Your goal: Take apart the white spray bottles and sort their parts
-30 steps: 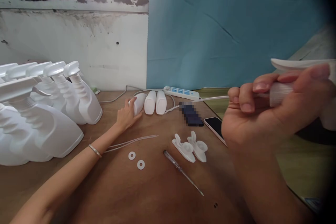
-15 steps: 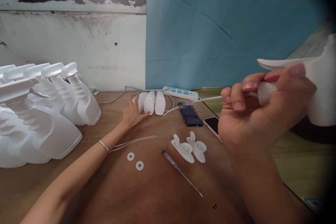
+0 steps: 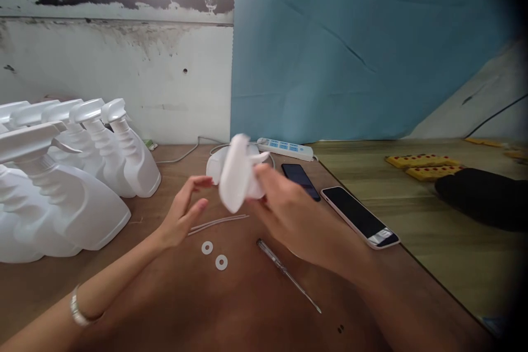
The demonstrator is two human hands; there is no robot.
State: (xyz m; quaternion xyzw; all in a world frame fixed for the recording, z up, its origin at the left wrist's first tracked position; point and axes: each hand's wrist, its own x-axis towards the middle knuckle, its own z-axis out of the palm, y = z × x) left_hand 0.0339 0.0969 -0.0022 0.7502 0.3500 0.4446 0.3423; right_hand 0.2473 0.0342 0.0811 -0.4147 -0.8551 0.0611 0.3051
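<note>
We see the brown tabletop [image 3: 193,302] spread widest on our side of both hands, running down to the bottom of the view. Its right edge slants past the outer side of our right forearm, with a wood-grained surface [image 3: 367,176] beyond it. Ahead of both hands, the white wall [image 3: 190,104] and blue cloth [image 3: 330,55] bound our reach.

Our right hand [image 3: 278,201] pinches a white trigger spray head [image 3: 234,181], blurred and raised in front of us, slightly right of our left hand [image 3: 183,212]. The left has its thumb and fingers spread, holding nothing; its fingertips come close to white plastic parts [image 3: 214,168], though we cannot tell whether they touch.

White spray bottles [image 3: 140,168] crowd the way left of our left hand. Thin tubes [image 3: 220,223] and two washers [image 3: 207,247] lie just beside it, toward the right hand. A clear-handled screwdriver [image 3: 282,267] lies nearer us than the right hand. Past that hand, a power strip [image 3: 284,148], dark phone [image 3: 297,177] and pink-cased phone [image 3: 358,214] limit the room.
</note>
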